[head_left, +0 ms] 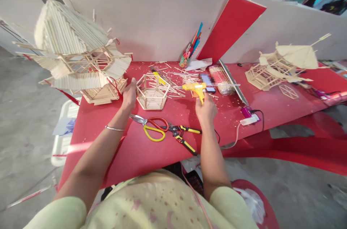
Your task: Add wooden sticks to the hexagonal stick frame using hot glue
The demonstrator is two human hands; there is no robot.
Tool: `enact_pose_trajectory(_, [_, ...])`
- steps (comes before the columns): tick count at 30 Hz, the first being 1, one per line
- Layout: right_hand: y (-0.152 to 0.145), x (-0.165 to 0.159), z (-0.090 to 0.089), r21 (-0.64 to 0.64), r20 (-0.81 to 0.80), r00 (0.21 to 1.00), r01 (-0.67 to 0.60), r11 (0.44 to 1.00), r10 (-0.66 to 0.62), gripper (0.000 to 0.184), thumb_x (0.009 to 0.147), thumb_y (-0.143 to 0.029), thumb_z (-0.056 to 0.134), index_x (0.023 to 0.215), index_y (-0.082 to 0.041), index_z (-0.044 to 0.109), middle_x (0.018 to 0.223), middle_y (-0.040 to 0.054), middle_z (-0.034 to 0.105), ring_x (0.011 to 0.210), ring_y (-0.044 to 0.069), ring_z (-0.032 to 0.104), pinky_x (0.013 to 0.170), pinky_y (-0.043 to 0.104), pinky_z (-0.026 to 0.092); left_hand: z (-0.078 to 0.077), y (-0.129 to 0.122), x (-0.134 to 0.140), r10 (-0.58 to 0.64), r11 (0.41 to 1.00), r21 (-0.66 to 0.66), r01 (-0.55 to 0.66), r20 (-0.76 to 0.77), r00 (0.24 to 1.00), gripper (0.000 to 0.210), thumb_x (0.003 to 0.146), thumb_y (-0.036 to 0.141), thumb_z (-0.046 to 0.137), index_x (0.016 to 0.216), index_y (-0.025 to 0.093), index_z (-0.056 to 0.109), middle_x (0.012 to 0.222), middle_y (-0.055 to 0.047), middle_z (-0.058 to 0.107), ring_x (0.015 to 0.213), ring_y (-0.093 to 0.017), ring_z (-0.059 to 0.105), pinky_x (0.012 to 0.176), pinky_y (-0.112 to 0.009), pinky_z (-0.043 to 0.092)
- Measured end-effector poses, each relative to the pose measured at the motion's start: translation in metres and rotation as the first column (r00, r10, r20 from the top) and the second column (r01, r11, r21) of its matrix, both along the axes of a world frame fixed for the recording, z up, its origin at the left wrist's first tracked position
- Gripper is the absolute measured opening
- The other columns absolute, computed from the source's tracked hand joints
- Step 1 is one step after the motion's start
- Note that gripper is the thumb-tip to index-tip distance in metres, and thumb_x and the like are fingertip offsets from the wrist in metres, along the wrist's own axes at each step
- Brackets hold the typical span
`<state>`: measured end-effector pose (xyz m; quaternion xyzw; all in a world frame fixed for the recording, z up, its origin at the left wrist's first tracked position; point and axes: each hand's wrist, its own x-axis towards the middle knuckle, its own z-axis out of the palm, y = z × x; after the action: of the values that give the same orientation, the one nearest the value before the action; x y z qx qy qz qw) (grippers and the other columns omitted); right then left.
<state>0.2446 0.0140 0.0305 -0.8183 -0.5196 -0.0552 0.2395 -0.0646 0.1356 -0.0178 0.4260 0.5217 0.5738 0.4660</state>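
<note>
My right hand (206, 110) is wrapped around the handle of a yellow hot glue gun (195, 87), its nozzle facing left and a glue stick poking out behind. Beside a small hexagonal frame of wooden sticks (152, 103), my left hand (129, 94) is upright with its fingers extended. I cannot tell whether it touches the frame. Just left of that hand stands a large pavilion model of sticks (78, 55). In front of the frame lie scissors with red and yellow handles (154, 128) and black-and-yellow pliers (183, 135).
Loose sticks (177, 93) and a yellow utility knife (159, 77) lie behind the frame on the red table (108, 164). Farther right are a phone (208, 83), bagged sticks (222, 79), a power strip (249, 119) and another stick model (282, 64). A pen cup (184, 61) stands by the white boards.
</note>
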Motion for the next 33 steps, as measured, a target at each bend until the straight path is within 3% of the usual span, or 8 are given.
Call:
enact_pose_trajectory(7, [0.019,-0.021,0.006,0.122,0.095,0.989,-0.124,0.985,0.113,0.048,0.098,-0.027,0.054,0.145,-0.019,0.058,0.125,0.0172,0.069,0.105,0.031,0.066,0.083,0.037,0.048,0.001,-0.001,-0.001,-0.012,1.0,-0.016,0.012,0.041,0.999,0.067,0.093,0.074,0.051,0.112,0.015,0.076,0.122,-0.018,0.076,0.106,-0.029,0.076,0.091,-0.041,0.06])
enact_pose_trajectory(14, [0.006,-0.021,0.005,0.146,0.152,0.972,-0.203,0.968,0.181,0.046,0.1,-0.03,0.051,0.143,-0.019,0.06,0.123,0.016,0.07,0.111,0.03,0.064,0.09,0.038,0.049,0.003,-0.003,-0.001,-0.027,0.999,-0.02,0.028,0.06,0.998,0.067,0.092,0.074,0.051,0.109,0.014,0.076,0.118,-0.018,0.077,0.105,-0.029,0.076,0.092,-0.041,0.06])
enact_pose_trajectory(19, [-0.006,-0.023,0.002,0.136,0.102,0.979,-0.187,0.973,0.174,0.046,0.101,-0.032,0.047,0.143,-0.018,0.06,0.125,0.0162,0.07,0.115,0.029,0.064,0.097,0.038,0.049,0.0,0.0,0.0,-0.014,1.0,-0.011,0.015,0.059,0.998,0.065,0.092,0.073,0.053,0.108,0.015,0.077,0.123,-0.017,0.076,0.102,-0.027,0.077,0.09,-0.039,0.061])
enact_pose_trajectory(24, [0.0,-0.031,-0.005,0.152,0.043,0.992,-0.123,0.981,0.118,0.045,0.101,-0.031,0.048,0.142,-0.017,0.061,0.126,0.0162,0.07,0.115,0.029,0.065,0.095,0.038,0.049,-0.001,-0.001,0.0,-0.009,1.0,-0.021,0.01,0.021,1.0,0.066,0.094,0.073,0.049,0.111,0.016,0.077,0.121,-0.016,0.077,0.102,-0.027,0.077,0.088,-0.037,0.061])
enact_pose_trajectory(33, [-0.005,-0.031,-0.007,0.185,0.047,0.982,-0.189,0.965,0.183,0.044,0.101,-0.033,0.048,0.14,-0.018,0.063,0.125,0.0159,0.071,0.115,0.028,0.066,0.099,0.037,0.049,-0.002,0.0,-0.001,-0.007,1.0,-0.025,0.007,0.033,0.999,0.066,0.093,0.074,0.05,0.107,0.016,0.078,0.12,-0.015,0.078,0.099,-0.025,0.077,0.086,-0.035,0.06])
